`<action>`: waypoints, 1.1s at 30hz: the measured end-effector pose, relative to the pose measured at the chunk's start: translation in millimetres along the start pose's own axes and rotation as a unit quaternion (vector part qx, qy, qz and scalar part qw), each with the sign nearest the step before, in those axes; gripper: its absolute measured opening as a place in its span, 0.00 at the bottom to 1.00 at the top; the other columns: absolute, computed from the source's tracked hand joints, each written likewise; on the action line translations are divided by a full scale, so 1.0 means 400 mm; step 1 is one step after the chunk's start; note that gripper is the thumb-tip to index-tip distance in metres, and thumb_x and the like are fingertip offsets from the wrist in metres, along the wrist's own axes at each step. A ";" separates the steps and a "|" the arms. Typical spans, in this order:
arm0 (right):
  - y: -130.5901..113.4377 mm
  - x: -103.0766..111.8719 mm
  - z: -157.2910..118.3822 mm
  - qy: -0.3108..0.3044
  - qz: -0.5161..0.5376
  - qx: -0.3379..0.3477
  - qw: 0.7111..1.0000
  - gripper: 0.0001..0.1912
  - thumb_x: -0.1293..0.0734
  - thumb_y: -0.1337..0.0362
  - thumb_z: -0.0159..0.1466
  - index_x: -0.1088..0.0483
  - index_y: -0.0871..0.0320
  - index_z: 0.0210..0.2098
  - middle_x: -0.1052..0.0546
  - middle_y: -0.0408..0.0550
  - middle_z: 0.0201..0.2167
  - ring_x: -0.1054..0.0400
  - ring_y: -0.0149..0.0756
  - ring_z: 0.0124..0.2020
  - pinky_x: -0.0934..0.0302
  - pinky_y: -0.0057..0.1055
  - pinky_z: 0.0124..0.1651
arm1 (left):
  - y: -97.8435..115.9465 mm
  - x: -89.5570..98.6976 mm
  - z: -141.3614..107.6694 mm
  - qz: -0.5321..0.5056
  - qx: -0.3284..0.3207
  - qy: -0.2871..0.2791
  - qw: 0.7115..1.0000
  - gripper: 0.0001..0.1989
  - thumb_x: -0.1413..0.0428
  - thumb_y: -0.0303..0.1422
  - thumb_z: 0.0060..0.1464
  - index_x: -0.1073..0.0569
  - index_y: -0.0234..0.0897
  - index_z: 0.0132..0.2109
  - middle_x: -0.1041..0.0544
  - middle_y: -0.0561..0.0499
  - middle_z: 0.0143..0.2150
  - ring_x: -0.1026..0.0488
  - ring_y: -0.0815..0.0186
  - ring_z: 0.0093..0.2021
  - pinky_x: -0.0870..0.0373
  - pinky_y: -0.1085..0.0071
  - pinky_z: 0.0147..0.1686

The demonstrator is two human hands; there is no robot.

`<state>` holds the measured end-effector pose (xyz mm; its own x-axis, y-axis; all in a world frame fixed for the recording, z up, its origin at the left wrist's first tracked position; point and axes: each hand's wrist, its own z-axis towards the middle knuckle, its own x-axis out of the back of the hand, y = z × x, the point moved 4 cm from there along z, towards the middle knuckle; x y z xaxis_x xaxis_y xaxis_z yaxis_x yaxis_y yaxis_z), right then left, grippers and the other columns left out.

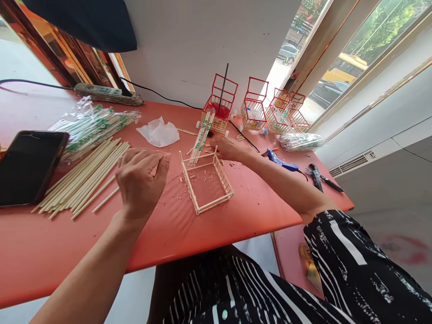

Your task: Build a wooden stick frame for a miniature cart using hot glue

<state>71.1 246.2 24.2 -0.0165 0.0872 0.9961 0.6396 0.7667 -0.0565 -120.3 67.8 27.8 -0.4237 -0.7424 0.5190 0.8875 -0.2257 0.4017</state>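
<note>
My left hand [141, 181] hovers above the table, left of a small wooden stick frame [213, 208]. Its fingers are curled and the thumb meets the index finger; anything between them is hidden. My right hand [228, 148] reaches past the frame's far right corner, fingers bent down and together near small cut stick pieces [240, 137]. What they grip, if anything, I cannot make out. The frame lies on the table, with a row of short rungs along its right side. Wrapped chopsticks [203, 135] lean by its far edge.
Bare chopsticks [84, 180], a packaged bundle [97, 126] and a phone [29, 166] lie left. Crumpled white tissue [158, 132] is behind my left hand. Red-trimmed stick baskets [254, 112] stand at the back. A blue glue gun [281, 162] and pliers [316, 177] lie right.
</note>
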 end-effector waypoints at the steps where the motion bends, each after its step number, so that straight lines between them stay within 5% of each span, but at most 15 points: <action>1: 0.002 0.000 -0.005 -0.001 0.001 0.002 1.000 0.03 0.32 0.71 0.64 0.25 0.62 0.38 0.20 0.52 0.37 0.31 0.37 0.37 0.49 0.30 0.36 | -0.001 -0.001 0.000 0.001 0.000 -0.001 1.000 0.16 0.48 0.40 0.65 0.24 0.40 0.31 0.20 0.47 0.31 0.26 0.58 0.39 0.34 0.63 0.44; 9: 0.062 0.070 -0.123 0.120 0.061 -0.053 0.989 0.06 0.35 0.71 0.64 0.25 0.62 0.35 0.22 0.50 0.36 0.32 0.35 0.35 0.45 0.29 0.40 | -0.006 -0.007 -0.003 0.005 -0.011 0.000 1.000 0.16 0.47 0.40 0.65 0.24 0.39 0.31 0.20 0.49 0.30 0.27 0.60 0.38 0.35 0.64 0.44; 15: 0.074 0.139 -0.310 0.292 0.264 -0.151 0.907 0.07 0.31 0.64 0.63 0.27 0.59 0.29 0.26 0.42 0.24 0.35 0.30 0.27 0.42 0.28 0.35 | -0.009 -0.010 -0.009 0.012 -0.030 0.022 0.999 0.14 0.47 0.38 0.65 0.24 0.41 0.31 0.20 0.49 0.31 0.28 0.59 0.38 0.37 0.63 0.44; 21: -0.099 0.045 -0.496 0.247 0.484 -0.172 0.822 0.10 0.28 0.56 0.63 0.23 0.57 0.32 0.20 0.45 0.29 0.29 0.31 0.28 0.35 0.27 0.33 | -0.003 -0.008 -0.009 0.003 -0.040 0.028 0.999 0.13 0.46 0.37 0.65 0.22 0.40 0.32 0.20 0.48 0.31 0.28 0.58 0.38 0.38 0.63 0.42; 27: -0.270 -0.077 -0.540 0.277 0.524 -0.214 0.776 0.09 0.28 0.57 0.63 0.22 0.56 0.32 0.22 0.43 0.25 0.27 0.31 0.26 0.33 0.27 0.33 | 0.001 -0.012 -0.012 -0.002 -0.038 0.016 0.999 0.13 0.47 0.37 0.64 0.22 0.41 0.33 0.20 0.48 0.31 0.27 0.57 0.39 0.38 0.62 0.43; 33: -0.307 -0.089 -0.492 0.312 0.416 -0.201 0.831 0.07 0.30 0.61 0.66 0.21 0.55 0.34 0.20 0.43 0.28 0.26 0.30 0.27 0.35 0.25 0.33 | 0.004 -0.014 -0.009 0.006 -0.029 0.008 1.000 0.15 0.47 0.37 0.65 0.24 0.41 0.30 0.20 0.49 0.30 0.28 0.57 0.38 0.40 0.62 0.40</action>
<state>144.6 23.9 9.1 0.8800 0.0381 0.4734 0.4377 0.3220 -0.8395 -115.8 69.3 22.8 -0.4105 -0.7549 0.5115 0.9017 -0.2523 0.3512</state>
